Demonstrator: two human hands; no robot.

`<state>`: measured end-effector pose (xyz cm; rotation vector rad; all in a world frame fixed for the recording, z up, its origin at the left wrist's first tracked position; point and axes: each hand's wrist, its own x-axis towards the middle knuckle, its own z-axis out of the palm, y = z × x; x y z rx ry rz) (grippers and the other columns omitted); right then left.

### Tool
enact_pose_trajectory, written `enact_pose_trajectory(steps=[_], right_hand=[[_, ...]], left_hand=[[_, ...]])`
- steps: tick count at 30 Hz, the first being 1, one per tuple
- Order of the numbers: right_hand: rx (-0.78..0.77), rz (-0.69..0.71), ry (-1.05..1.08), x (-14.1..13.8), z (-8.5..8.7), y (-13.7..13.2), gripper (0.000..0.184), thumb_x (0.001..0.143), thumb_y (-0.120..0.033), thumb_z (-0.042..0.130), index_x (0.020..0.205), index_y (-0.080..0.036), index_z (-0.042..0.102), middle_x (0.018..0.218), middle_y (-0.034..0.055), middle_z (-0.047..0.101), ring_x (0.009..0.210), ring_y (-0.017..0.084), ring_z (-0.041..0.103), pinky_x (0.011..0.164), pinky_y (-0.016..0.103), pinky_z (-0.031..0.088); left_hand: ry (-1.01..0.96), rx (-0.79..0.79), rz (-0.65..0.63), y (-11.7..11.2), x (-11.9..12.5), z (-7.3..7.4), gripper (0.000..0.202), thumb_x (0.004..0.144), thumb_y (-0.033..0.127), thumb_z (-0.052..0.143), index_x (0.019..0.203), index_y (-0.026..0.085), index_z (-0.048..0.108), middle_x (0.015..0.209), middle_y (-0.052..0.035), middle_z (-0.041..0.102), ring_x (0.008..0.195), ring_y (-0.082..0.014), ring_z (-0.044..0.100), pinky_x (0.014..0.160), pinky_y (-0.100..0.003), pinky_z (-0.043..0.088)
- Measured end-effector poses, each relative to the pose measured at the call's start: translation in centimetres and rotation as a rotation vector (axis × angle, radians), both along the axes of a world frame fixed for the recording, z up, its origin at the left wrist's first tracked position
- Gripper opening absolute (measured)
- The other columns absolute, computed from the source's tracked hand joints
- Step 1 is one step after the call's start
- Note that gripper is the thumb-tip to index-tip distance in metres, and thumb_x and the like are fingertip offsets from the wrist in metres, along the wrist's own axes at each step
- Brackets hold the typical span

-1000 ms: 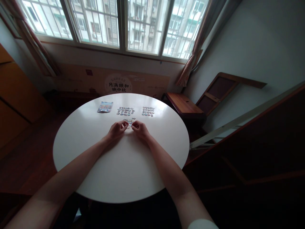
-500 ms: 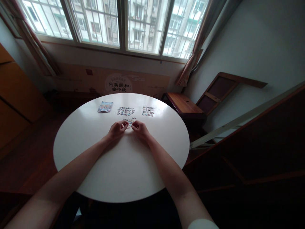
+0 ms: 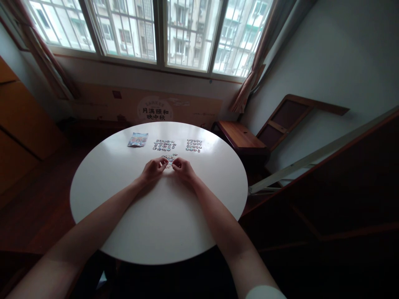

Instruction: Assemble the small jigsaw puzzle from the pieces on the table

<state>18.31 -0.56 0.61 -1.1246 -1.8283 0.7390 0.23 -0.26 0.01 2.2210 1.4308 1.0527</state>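
A small patch of jigsaw puzzle pieces [image 3: 170, 157] lies on the white table, just beyond and between my two hands. My left hand [image 3: 155, 166] is closed at its left side, thumb and fingers pinched at a puzzle piece. Facing it, my right hand [image 3: 183, 166] is also closed, its fingertips pinching at a piece very near the left ones. The pinched pieces are tiny and partly covered by the fingers. Farther back lie a group of loose puzzle pieces [image 3: 164, 145] and, to its right, puzzle pieces in neat rows [image 3: 194, 145].
A picture sheet or packet [image 3: 137, 140] lies at the back left of the round white table [image 3: 149, 224]. Beyond its right edge stands a wooden seat [image 3: 237, 135]. A printed panel [image 3: 193, 106] runs below the barred windows.
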Motion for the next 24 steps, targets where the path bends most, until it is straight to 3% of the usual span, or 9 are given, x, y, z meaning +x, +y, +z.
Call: enact_pose_trajectory(steps=[24], right_hand=[[-0.007, 0.002, -0.018, 0.0, -0.09, 0.09, 0.01, 0.074, -0.022, 0.055, 0.077, -0.015, 0.062, 0.069, -0.0006, 0.061, 0.063, 0.01, 0.054, 0.062, 0.022, 0.042]], left_hand=[[-0.006, 0.01, 0.015, 0.03, -0.06, -0.06, 0.022, 0.081, 0.034, 0.054, 0.089, 0.019, 0.068, 0.073, -0.0016, 0.067, 0.058, -0.0133, 0.058, 0.056, -0.023, 0.043]])
